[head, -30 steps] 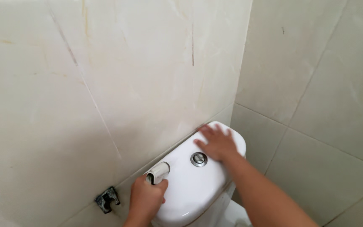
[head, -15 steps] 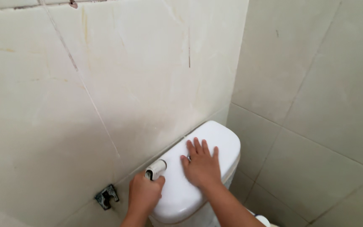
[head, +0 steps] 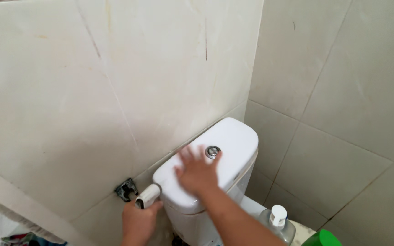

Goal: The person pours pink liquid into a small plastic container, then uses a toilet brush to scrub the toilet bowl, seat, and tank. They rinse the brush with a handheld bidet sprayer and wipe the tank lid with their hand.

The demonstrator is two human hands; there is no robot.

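Note:
A white toilet tank [head: 233, 141] stands against the tiled wall, with a round chrome flush button [head: 213, 151] on its lid. My right hand [head: 198, 172] lies flat on the near part of the lid, fingers spread, blurred by motion, just left of the button. My left hand [head: 138, 219] grips a white and chrome bidet sprayer [head: 147, 196], its head pointing at the left end of the tank.
A dark metal sprayer holder [head: 126, 189] is fixed to the wall left of the tank. A clear pump bottle [head: 277, 222] with a white top and a green object [head: 322, 238] sit at the lower right. Beige tiled walls meet in a corner behind the tank.
My right hand slid along the lid from the far end toward the near end, uncovering the flush button. My left hand with the sprayer dropped lower and left. The view shifted.

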